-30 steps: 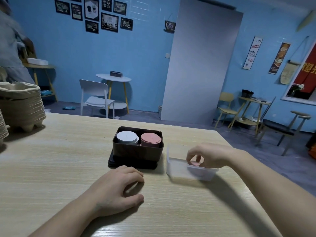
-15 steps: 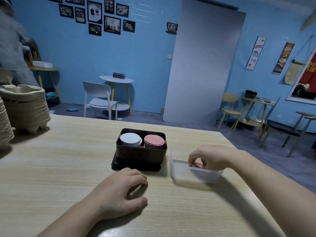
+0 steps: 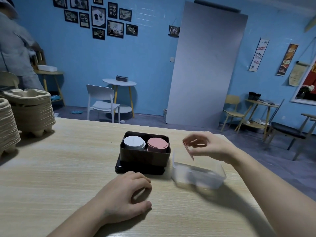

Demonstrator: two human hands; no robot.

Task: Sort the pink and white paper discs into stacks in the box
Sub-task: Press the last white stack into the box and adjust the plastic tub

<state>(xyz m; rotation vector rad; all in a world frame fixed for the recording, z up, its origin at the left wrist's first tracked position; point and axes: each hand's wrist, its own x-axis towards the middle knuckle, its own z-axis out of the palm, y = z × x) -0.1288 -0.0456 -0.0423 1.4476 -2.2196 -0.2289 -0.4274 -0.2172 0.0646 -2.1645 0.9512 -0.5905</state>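
A dark brown box (image 3: pixel 145 159) stands mid-table on its black lid. Inside it, a stack of white discs (image 3: pixel 134 142) sits on the left and a stack of pink discs (image 3: pixel 157 144) on the right. My right hand (image 3: pixel 207 146) hovers above a clear plastic container (image 3: pixel 198 174) to the right of the box and pinches a pink disc (image 3: pixel 188 150), seen edge-on, between thumb and fingers. My left hand (image 3: pixel 125 195) rests on the table in front of the box, fingers loosely curled, holding nothing.
Two tall stacks of moulded pulp trays (image 3: pixel 29 112) stand at the table's far left. A person (image 3: pixel 13 48) stands behind them. Beyond the table are chairs, small round tables and a grey board leaning on the blue wall.
My right hand has lifted out of the clear container with a pink disc pinched in it. My left hand has stayed put on the table.
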